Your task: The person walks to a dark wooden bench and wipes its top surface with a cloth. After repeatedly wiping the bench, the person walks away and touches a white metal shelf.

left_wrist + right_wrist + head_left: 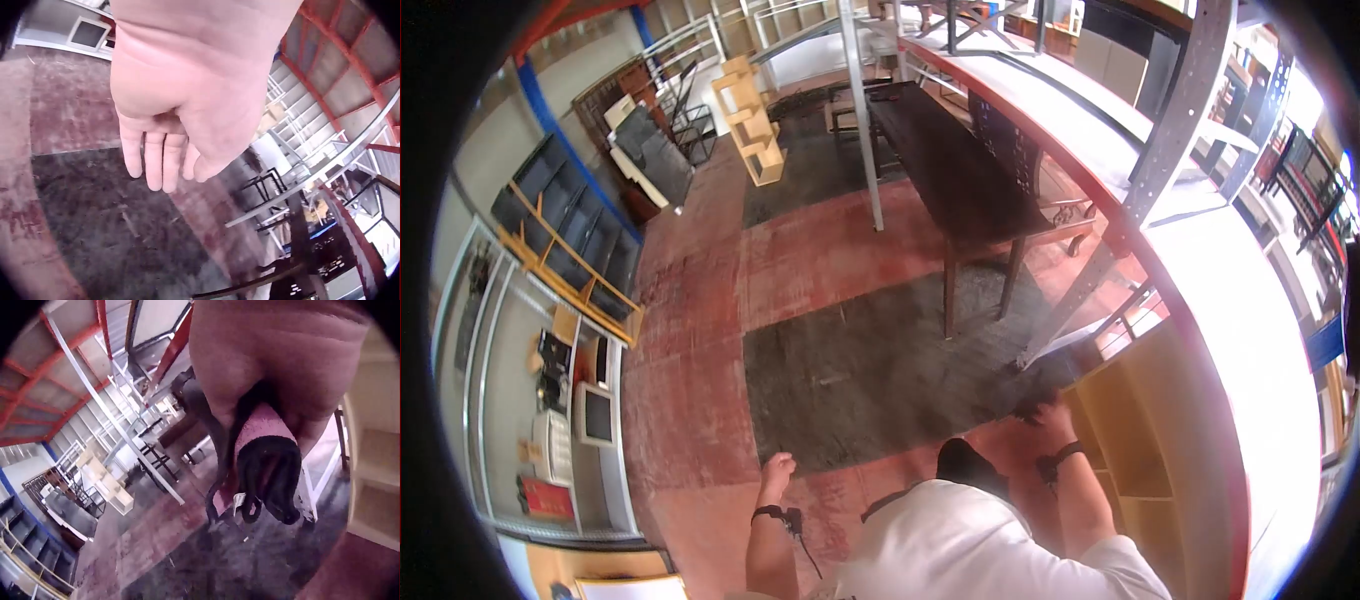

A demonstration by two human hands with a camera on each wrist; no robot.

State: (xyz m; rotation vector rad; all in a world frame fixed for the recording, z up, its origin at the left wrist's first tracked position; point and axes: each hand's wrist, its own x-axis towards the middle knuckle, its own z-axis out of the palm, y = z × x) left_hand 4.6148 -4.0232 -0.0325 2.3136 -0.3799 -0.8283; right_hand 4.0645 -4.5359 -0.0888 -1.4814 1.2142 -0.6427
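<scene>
In the right wrist view my right hand [275, 369] grips a bundled cloth [269, 469], dark with a pink part, its folds and a dark strap hanging below the palm. The head view shows that right hand [1055, 425] low at the right, beside a wooden shelf unit, with the dark cloth [1028, 408] at its fingers. My left hand [776, 475] hangs over the floor at the lower left, holding nothing. Seen from the left wrist, the left hand [181, 106] has its fingers hanging loosely, slightly bent, palm in view.
A long dark table [960, 170] stands ahead, beside a metal post [862, 130]. A white-topped platform with a red edge [1190, 310] runs along the right, above the wooden shelf unit [1135, 450]. Shelves with monitors [596, 414] line the left. A zigzag wooden shelf [750, 125] stands farther back.
</scene>
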